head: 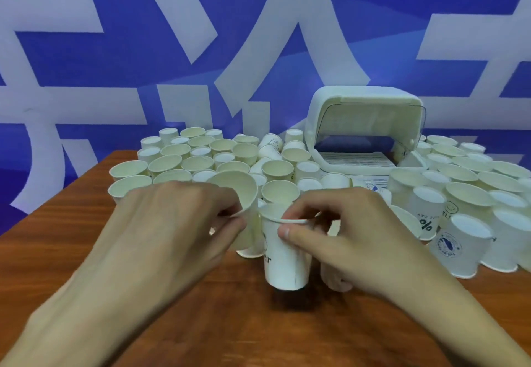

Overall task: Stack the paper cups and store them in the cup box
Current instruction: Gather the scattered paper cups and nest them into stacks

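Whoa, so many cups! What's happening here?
Someone is stacking paper cups to put away. Their left grip holds a tilted cup, and their right grip pinches the rim of an upright cup right next to it. The two cups are not nested yet. Lots of loose cups crowd the wooden table, and the white cup box waits at the back with its lid up.

On the worktop (86, 223), paper cups (184, 159) fill the far left. The cup box (365, 125) stands far, right of centre, with more cups (471, 171) to its right. At near centre the left hand (172, 223) holds a tilted cup (235, 191) just left of the upright cup (283, 260) in the right hand (353, 237).
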`<state>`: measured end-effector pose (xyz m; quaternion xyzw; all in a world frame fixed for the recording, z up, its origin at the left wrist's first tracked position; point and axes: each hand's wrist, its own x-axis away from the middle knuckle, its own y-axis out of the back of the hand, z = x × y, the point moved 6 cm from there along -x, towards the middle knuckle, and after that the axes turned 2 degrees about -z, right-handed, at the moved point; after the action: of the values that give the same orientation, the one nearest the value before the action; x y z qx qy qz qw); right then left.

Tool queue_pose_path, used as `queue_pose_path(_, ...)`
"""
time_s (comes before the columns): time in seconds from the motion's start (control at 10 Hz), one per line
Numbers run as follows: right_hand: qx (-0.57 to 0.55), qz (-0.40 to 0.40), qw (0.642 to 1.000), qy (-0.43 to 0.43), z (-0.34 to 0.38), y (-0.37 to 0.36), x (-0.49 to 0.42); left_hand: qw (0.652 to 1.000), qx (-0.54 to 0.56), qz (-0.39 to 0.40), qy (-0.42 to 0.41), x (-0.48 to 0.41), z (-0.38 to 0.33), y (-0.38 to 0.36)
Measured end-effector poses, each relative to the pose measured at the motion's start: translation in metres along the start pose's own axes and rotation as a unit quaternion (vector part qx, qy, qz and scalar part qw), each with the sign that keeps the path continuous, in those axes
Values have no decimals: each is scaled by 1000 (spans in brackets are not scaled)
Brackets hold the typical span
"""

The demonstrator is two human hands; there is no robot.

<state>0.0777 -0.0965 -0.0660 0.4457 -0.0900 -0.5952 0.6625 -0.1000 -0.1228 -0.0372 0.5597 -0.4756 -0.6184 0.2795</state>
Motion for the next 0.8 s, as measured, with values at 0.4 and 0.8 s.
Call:
queue_pose_path(0.4,28,-235,972,-6,-51,103,18,992,-32,-92,-86,-54,-76,5)
queue_pose_path(0.8,72,-228,971,-24,-84,116,42,980,149,41,-123,-61,-125,-35)
